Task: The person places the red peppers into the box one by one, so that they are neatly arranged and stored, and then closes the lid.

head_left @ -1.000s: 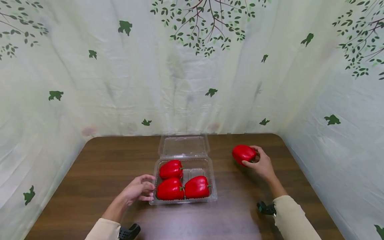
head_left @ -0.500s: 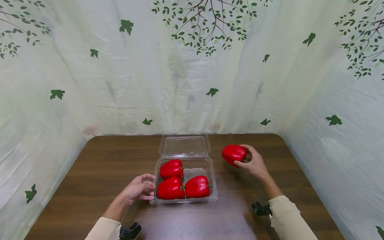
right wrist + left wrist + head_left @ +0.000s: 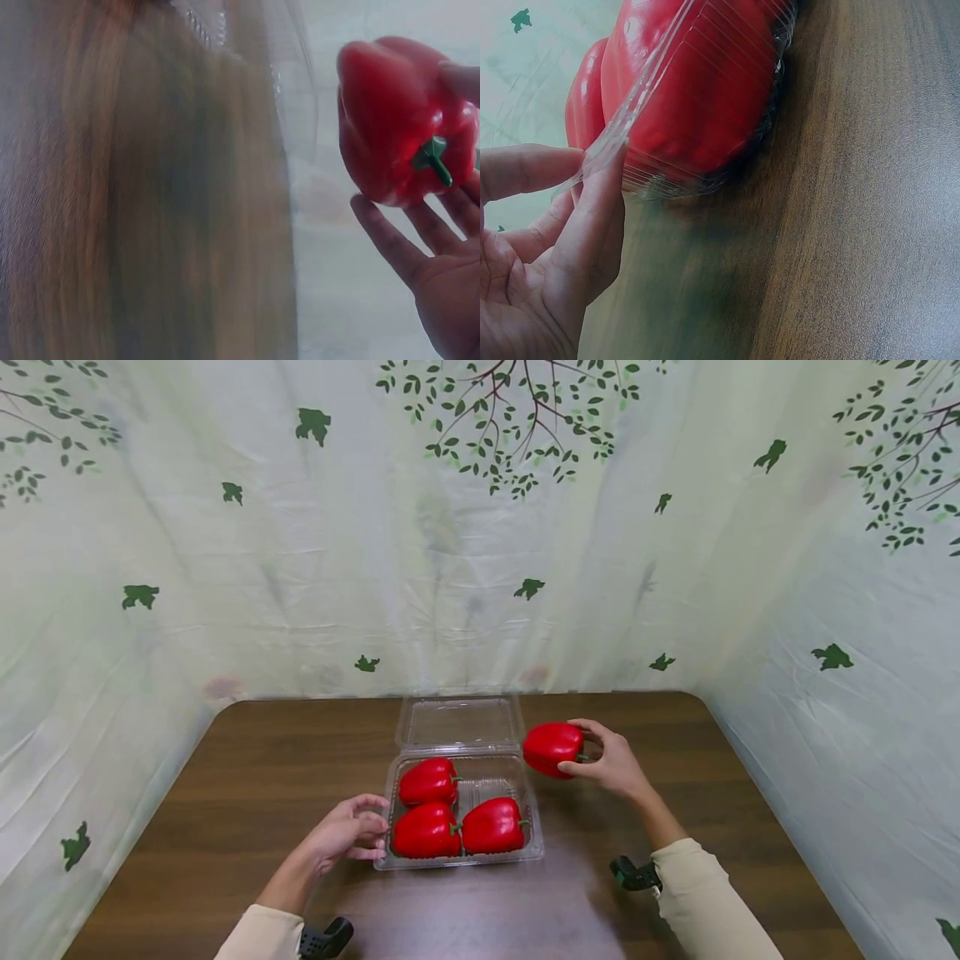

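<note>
A clear plastic clamshell box [image 3: 534, 818] stands on the table with its lid [image 3: 459, 725] folded back away from the person. Inside lie three red bell peppers: one at the back left [image 3: 427, 782], one at the front left [image 3: 426, 832], one at the front right [image 3: 493, 827]. The back right part of the box holds none. My left hand [image 3: 348, 831] pinches the box's left rim between thumb and fingers, plain in the left wrist view. My right hand [image 3: 611, 762] grips a fourth red bell pepper [image 3: 552, 749] near the box's back right corner, its green stem [image 3: 433, 159] facing the palm.
The brown wooden table [image 3: 285, 752] has rounded back corners. Behind and beside it hangs a pale curtain [image 3: 465, 610] printed with leaves and branches. Dark devices are strapped at the left wrist [image 3: 324, 937] and the right wrist [image 3: 636, 873].
My right hand has carried its bell pepper leftward, from the table's right side to beside the box. The left hand and the box have stayed in place.
</note>
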